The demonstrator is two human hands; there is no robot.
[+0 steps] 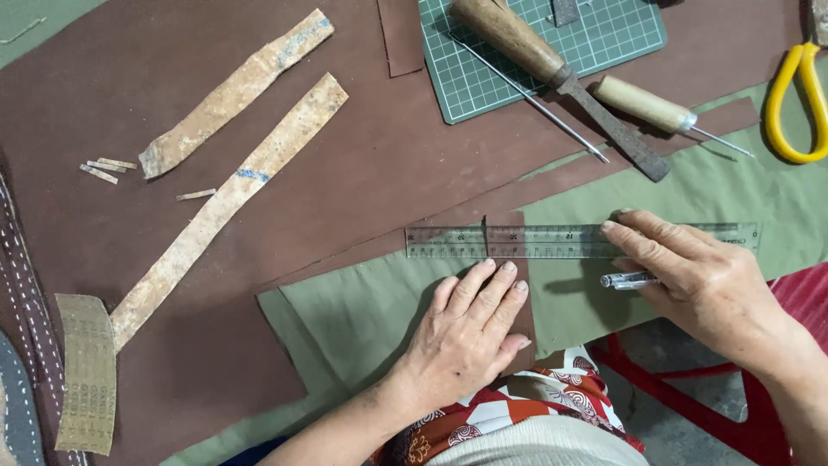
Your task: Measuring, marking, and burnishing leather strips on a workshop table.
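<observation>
Pressing flat on the narrow dark-brown leather strip [516,285], the left hand [461,341] has its fingers spread, nothing gripped. The clear plastic ruler [582,241] is pinned across it by the right hand [690,276], whose curled fingers enclose a silver pen [628,280]. With uneven pressure, the ruler could be pivoted and the mark skewed.

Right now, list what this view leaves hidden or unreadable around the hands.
- Silver pen: mostly covered by the right hand; head view.
- Brown strip: lower part under the left hand.
- Yellow scissors: blades cut off by the right edge.
- Steel ruler: markings too small.
</observation>
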